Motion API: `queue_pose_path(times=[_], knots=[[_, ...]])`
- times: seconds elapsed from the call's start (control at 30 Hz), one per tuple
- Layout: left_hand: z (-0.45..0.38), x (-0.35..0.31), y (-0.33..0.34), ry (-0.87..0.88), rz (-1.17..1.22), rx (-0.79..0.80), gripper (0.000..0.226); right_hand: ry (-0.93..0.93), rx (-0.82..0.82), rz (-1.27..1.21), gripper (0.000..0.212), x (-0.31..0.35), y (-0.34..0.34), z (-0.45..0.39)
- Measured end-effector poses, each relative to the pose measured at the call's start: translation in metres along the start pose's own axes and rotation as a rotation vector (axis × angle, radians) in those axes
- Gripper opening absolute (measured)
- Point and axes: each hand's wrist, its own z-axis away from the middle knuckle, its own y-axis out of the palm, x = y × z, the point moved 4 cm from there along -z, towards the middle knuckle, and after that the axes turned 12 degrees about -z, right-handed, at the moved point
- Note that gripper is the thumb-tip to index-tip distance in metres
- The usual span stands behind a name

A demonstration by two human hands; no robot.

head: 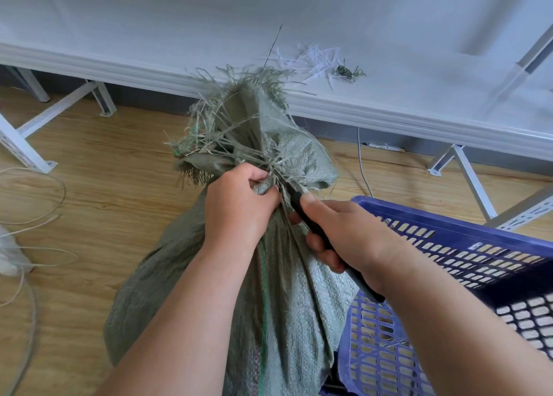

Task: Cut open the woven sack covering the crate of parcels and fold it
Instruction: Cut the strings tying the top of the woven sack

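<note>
Cutting the tied neck of the woven sack [278, 291] beside the blue crate [449, 246].
Left hand [239, 204] grips the bunched neck; right hand [344, 234] grips a black-handled knife [302, 210] there. Next, I judge, slice through the binding.

- No text, label, brand, number or sign can be read anywhere in the frame.
- The woven sack [278, 291] at the centre shows only its grey-green weave and a green stripe down its length; no print is visible on it.
- The blue crate [449, 276] at the lower right carries a small raised patch on its rim, perhaps a moulded mark, but it is too small and blurred to read.
- The white shelf [389, 105] across the top of the frame bears no lettering.
- The black handle of the knife [311, 225] near the centre shows no marking.
</note>
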Motion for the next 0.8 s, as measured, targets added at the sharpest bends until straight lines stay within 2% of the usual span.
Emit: queue_pose_path(times=[0.1,0.17,0.27,0.37,0.43,0.53,0.7,0.8], knots=[[0.001,-0.001,-0.001,0.004,-0.005,0.013,0.021,-0.037,-0.010,0.116,0.041,0.008,-0.005,0.003],[0.001,0.000,-0.002,0.004,0.002,0.020,0.019,-0.143,-0.049,0.281,0.041,0.022,-0.013,0.004],[0.000,0.000,-0.003,0.021,0.025,0.035,0.019,-0.374,-0.272,0.451,0.036,0.048,-0.026,-0.001],[0.000,0.000,-0.004,0.042,0.035,0.046,0.022,-0.470,-0.471,0.454,0.014,0.058,-0.028,-0.008],[-0.001,0.001,-0.005,0.052,0.037,0.047,0.023,-0.501,-0.539,0.450,0.010,0.057,-0.025,-0.012],[0.000,0.001,-0.007,0.072,0.038,0.063,0.025,-0.521,-0.545,0.382,0.009,0.052,-0.018,-0.019],[-0.002,0.001,-0.010,0.108,0.101,0.129,0.028,-0.371,-0.366,0.179,0.012,0.035,-0.009,-0.043],[-0.004,0.003,-0.013,0.087,0.152,0.135,0.020,-0.342,-0.336,0.124,0.010,0.030,-0.009,-0.048]])
